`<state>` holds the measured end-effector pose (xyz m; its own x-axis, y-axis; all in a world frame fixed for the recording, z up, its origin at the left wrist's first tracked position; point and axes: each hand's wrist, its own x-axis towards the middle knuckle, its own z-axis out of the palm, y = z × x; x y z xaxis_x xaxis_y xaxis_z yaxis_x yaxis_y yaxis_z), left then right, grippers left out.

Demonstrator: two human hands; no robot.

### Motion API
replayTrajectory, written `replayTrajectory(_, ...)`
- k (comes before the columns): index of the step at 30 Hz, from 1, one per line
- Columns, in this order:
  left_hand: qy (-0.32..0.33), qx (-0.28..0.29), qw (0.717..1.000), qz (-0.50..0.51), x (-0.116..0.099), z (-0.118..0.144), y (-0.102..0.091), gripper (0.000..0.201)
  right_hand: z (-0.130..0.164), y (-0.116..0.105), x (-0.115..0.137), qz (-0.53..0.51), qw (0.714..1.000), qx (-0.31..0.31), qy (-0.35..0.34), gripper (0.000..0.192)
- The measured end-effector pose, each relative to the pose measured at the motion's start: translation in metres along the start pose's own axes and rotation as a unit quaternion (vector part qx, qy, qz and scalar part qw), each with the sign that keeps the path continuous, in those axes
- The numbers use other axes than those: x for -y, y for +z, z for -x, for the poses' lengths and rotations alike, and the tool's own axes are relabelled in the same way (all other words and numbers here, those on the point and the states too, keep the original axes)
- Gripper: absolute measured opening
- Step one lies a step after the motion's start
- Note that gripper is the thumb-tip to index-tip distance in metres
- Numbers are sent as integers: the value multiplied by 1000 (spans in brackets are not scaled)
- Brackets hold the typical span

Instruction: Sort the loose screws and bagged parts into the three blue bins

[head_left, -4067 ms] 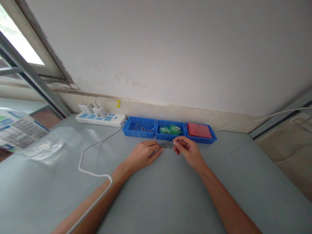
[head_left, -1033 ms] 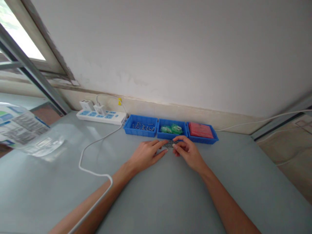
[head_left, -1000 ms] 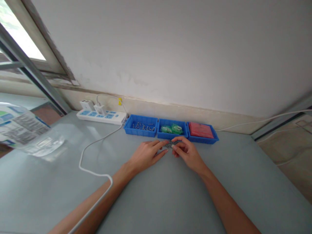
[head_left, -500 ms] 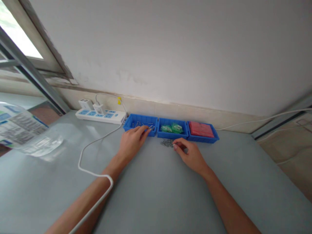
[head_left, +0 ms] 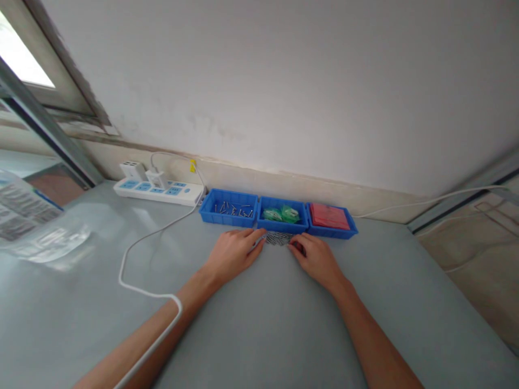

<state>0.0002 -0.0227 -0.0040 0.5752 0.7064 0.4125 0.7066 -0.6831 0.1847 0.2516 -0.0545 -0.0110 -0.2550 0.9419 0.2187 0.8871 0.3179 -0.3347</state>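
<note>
Frame centre: small pile of grey metal pins [head_left: 278,238] lies on the grey counter [head_left: 263,324], just below the middle blue plastic tray [head_left: 283,222]. Left hand [head_left: 234,254] lies flat, grip released, fingertips touching the pile's left edge. Right hand [head_left: 317,259] at the pile's right edge, fingers curled; can't tell if it's gripping any pins.

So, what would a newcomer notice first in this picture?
First, three blue trays in a row by the wall: screws on the left, green packets in the middle, red sheets on the right. In front, the left hand and right hand rest beside a pile of small metal pieces.
</note>
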Motion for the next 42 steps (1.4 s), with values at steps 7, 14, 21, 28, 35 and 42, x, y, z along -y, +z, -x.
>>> replayTrajectory(7,2,23,1000,1,-2,0,-1,30,-1,-1,-2,-144,988,-49,23,14)
replayTrajectory(14,-3,39,999,2,-3,0,-1,30,-2,-2,3,-266,960,-51,70,12)
replayTrajectory(21,-7,51,999,-2,-3,1,1,32,1,-5,5,-78,995,-54,17,14)
replayTrajectory(28,-6,58,998,-5,-3,0,2,31,2,-7,-7,-31,999,-13,25,12)
replayTrajectory(35,-5,62,998,-7,-5,0,1,32,2,-4,-8,-93,996,12,1,10)
replayTrajectory(42,-3,67,998,-8,-5,-1,0,33,-3,-6,-5,-310,949,-32,48,13)
